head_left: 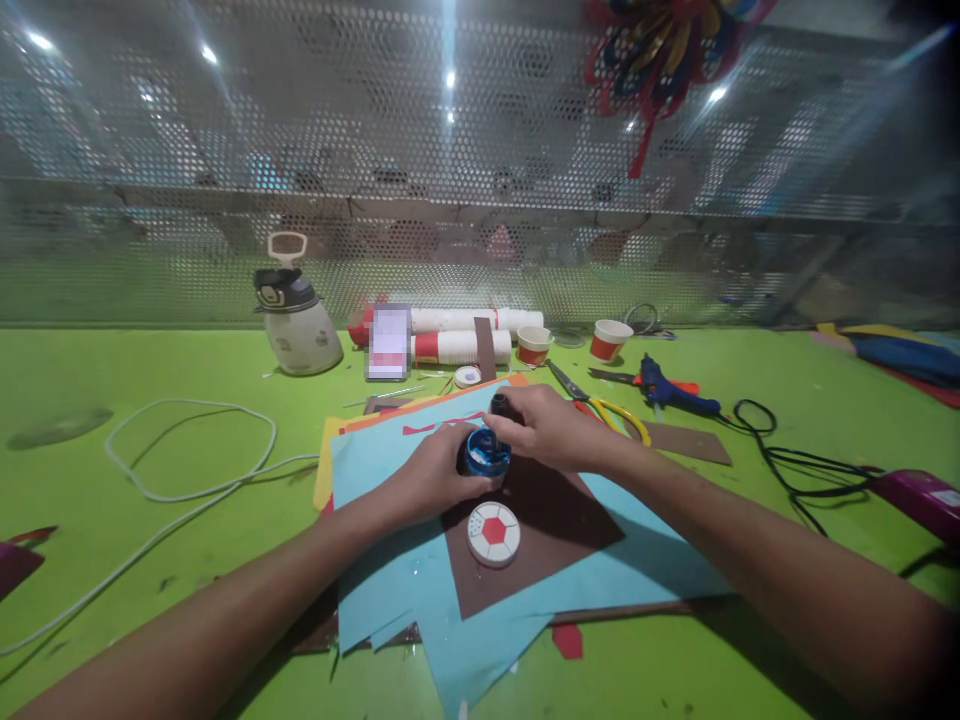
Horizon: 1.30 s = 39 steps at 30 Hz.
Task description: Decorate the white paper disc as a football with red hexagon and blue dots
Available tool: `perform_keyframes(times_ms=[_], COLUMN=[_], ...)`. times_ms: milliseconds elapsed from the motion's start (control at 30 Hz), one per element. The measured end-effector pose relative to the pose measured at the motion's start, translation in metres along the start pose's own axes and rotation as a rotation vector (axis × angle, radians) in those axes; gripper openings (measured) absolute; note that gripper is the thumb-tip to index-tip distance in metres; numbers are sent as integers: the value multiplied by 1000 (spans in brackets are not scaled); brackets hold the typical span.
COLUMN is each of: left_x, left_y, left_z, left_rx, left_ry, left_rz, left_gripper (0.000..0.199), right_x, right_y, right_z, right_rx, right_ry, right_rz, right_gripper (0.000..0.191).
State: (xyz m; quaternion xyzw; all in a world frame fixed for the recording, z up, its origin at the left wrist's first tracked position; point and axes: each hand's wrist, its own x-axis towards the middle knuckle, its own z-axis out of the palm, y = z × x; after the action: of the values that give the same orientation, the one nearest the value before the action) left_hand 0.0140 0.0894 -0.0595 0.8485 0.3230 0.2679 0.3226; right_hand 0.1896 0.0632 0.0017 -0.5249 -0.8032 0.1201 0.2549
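Green table (187, 365), bottle (301, 340), paper cups (609, 349)

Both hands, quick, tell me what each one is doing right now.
Left hand: closed around the side of the blue jar.
Right hand: closed, holding a black tool upright at the jar's mouth.

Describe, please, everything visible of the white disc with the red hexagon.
The white disc bears a red hexagon at its centre, with thin dark lines running to the rim and small bluish marks at upper left. Its material is unclear. It lies flat on the brown sheet, the only thing touching it, nearer the camera than the blue jar.
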Motion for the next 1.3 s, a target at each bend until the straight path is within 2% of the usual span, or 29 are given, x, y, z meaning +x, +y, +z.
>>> perform_keyframes(times_ms=[200, 433, 600, 733, 867, 1133, 1300], left_x=[2, 2, 1, 1, 0, -1, -1], left_y=[-5, -5, -5, -6, -6, -7, -7], left_z=[-1, -4, -4, -3, -1, -1, -1], left_rx=[-3, 5, 0, -14, -7, 2, 2], left_ry=[-4, -20, -8, -3, 20, 30, 33], left_rz=[-12, -35, -73, -61, -35, -21, 6], left_gripper=[41, 36, 51, 61, 72, 69, 70], right_x=[1, -13, -2, -7, -15, -18, -10], right_y=[0, -7, 2, 9, 10, 18, 14], right_z=[10, 0, -9, -17, -19, -24, -17], right_rx=[-21, 45, 188, 304, 391, 410, 385], right_ry=[102, 99, 243, 311, 312, 277, 297], right_rz=[-3, -25, 40, 104, 144, 134, 155], right_gripper=[21, 20, 30, 33, 36, 42, 39])
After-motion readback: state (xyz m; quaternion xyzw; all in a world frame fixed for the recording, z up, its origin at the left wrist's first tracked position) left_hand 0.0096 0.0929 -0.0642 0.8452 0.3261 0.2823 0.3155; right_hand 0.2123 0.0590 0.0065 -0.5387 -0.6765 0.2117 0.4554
